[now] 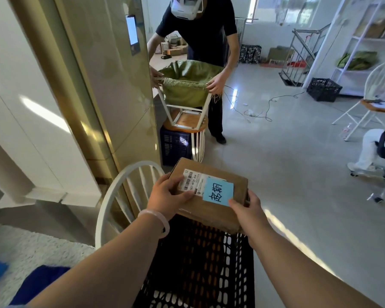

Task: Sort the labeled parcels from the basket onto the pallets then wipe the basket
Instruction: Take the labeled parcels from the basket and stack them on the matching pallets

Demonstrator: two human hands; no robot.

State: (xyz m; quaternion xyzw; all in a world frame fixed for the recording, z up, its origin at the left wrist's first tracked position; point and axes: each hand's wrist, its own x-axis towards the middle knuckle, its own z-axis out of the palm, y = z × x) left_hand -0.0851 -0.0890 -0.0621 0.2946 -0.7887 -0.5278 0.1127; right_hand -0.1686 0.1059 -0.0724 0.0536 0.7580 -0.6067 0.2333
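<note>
Both hands, left [168, 196] and right [246, 211], grip a flat brown cardboard parcel [211, 196] (blue handwritten label) above the black mesh plastic basket [198, 263]; loosened fingers could drop it.

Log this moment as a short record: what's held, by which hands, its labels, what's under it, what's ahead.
held: cardboard parcel
hands: left hand and right hand grip its sides
labels: blue handwritten label, white barcode label
below: black mesh basket
ahead: another person holds a green sack over an upturned stool
</note>
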